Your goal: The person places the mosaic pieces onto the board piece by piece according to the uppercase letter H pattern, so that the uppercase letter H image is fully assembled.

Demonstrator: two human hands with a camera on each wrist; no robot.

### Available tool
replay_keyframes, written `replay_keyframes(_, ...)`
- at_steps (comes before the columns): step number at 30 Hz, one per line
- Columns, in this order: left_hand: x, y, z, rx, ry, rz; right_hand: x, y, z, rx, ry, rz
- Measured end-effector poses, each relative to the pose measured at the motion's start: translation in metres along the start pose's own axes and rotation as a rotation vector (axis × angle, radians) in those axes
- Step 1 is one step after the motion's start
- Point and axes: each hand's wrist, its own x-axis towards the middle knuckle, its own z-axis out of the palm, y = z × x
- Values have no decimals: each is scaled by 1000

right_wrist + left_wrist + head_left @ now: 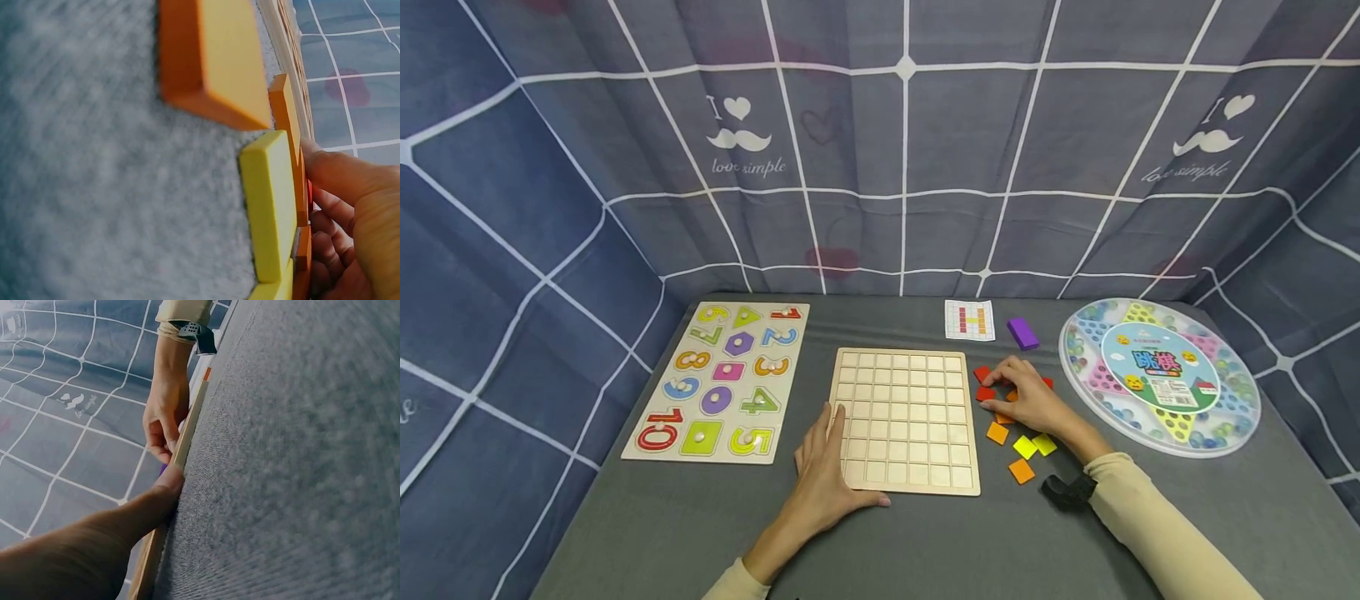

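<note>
In the head view, a wooden grid board (905,421) of square cells lies flat. My left hand (825,471) rests at its near left corner, fingers along the left side and thumb by the near edge; in the left wrist view that thumb (167,482) lies against the board's edge (194,415). Right of the board, my right hand (1026,396) pinches a red square tile (985,393) between thumb and index finger. Another red tile (981,373) lies just beyond it. Around the hand are orange tiles (997,432) and yellow tiles (1025,447), some partly hidden under it.
A number-and-shape puzzle board (782,350) lies on the left. Behind the tiles are a pattern card (969,321) and a purple block (1022,333). A round game board (1159,379) lies at the right. A grid-patterned curtain (850,167) hangs along the table's back.
</note>
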Motion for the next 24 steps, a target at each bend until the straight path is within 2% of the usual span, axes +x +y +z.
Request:
replay_keyframes(4, 1, -3, 2, 14, 28, 13, 0, 3, 0, 21, -1, -6)
replay_keyframes(8, 2, -3, 3, 20, 32, 0, 0, 5, 1, 26, -1, -19)
replay_keyframes(24, 3, -2, 2, 32, 9, -24, -1, 6, 0, 70, -2, -20)
